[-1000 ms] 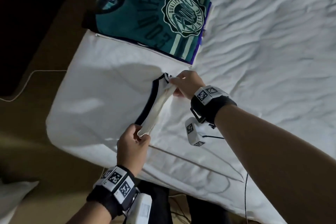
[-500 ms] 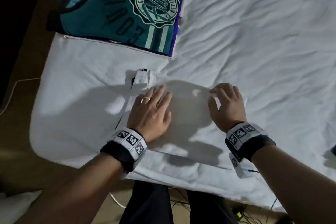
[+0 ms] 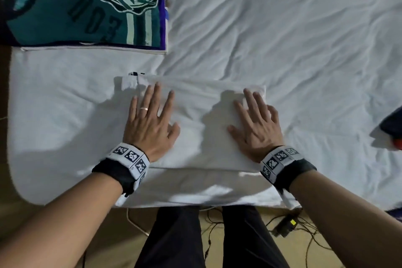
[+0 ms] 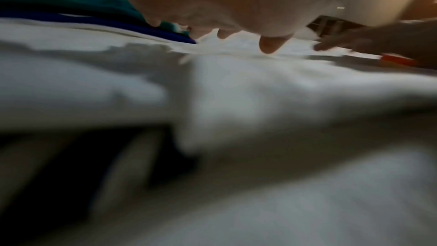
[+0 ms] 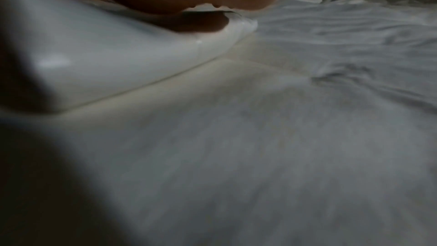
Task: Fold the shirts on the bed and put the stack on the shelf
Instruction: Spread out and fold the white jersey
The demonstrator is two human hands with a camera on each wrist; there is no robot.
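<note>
- Left hand (image 3: 150,123) and right hand (image 3: 256,128), fingers now spread flat, press the folded white shirt (image 3: 202,119); the right was curled earlier.
- Teal shirt (image 3: 87,4) at 11 o'clock, unmoved on the bed (image 3: 293,39).

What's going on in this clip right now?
A person is folding shirts on a bed. Both hands, left hand and right hand, lie flat with straight fingers on a folded white shirt, pressing it smooth. A folded teal shirt already tops a small stack beyond it. No shelf is in view.
</note>
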